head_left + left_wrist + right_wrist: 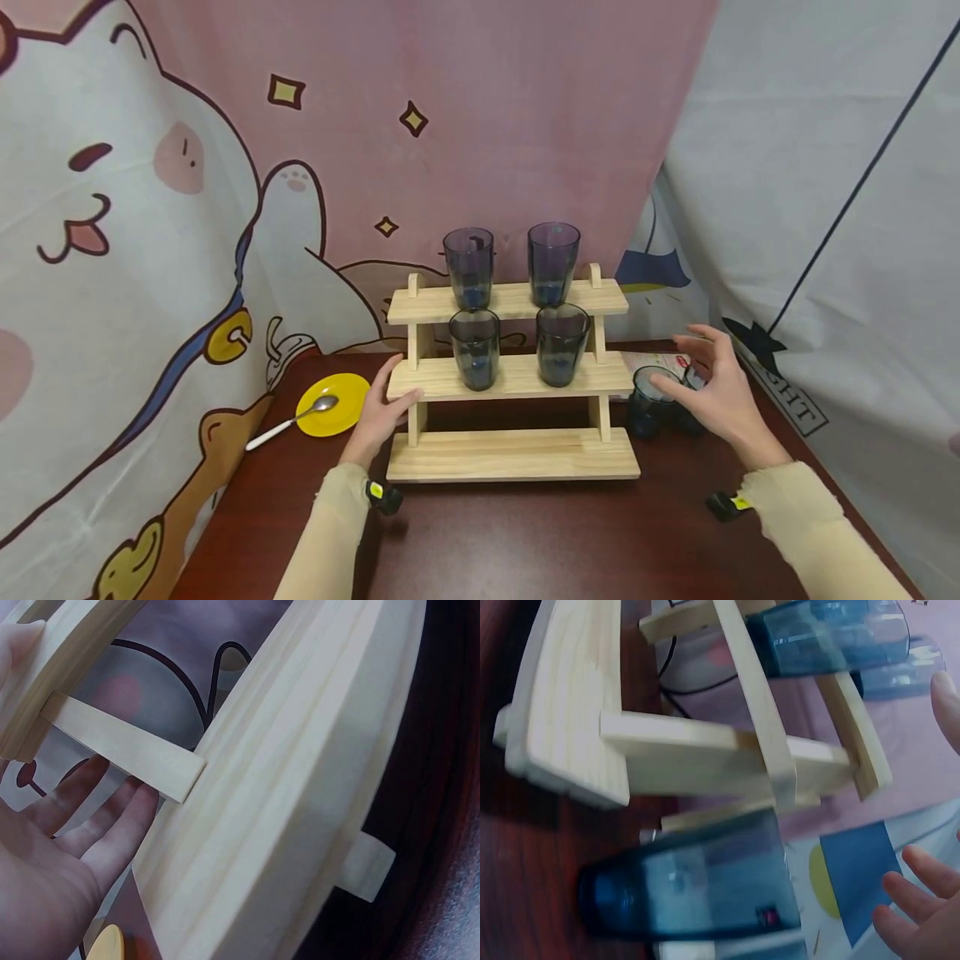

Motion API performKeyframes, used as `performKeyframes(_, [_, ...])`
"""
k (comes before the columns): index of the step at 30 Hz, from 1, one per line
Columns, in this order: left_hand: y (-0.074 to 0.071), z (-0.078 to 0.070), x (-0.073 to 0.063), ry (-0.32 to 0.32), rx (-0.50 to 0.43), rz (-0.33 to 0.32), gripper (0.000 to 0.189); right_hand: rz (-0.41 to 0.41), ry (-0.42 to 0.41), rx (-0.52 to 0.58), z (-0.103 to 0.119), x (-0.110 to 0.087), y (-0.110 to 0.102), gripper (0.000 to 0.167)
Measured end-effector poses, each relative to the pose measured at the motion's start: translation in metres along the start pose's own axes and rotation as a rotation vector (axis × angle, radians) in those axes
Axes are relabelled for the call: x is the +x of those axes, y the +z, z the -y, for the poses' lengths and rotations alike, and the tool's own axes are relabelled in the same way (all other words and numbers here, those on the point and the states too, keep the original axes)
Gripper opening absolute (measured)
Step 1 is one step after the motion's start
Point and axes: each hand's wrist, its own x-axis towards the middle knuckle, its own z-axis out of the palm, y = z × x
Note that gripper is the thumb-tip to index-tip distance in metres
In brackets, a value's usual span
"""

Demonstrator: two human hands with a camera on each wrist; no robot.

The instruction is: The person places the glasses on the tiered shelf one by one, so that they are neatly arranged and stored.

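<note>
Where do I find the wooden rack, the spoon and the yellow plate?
Wooden rack (517,373): head view, middle shelf, between two glasses (475,350).
Spoon (282,427): head view, white handle.
Yellow plate (342,420): head view, bare surface.

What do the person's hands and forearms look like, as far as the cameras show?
The left hand and right hand are bare, with no gloves visible. The left sleeve and right sleeve are pale cream, ending at the wrists, the right cuff with an uneven edge. By each wrist sits a small black device with a bright yellow patch.
</note>
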Motion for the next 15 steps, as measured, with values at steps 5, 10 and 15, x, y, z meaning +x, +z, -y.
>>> performKeyframes(5, [0.0,0.0,0.0,0.02,-0.005,0.005,0.082,-0.025,0.01,-0.073,-0.015,-0.005,-0.013,0.102])
performKeyframes(10, [0.0,0.0,0.0,0.015,-0.005,0.011,0.082,-0.038,0.046,-0.12,-0.029,-0.01,-0.023,0.105])
performKeyframes(15, [0.0,-0.001,0.0,0.011,-0.007,0.014,0.082,-0.03,0.091,-0.154,-0.044,-0.012,-0.031,0.109])
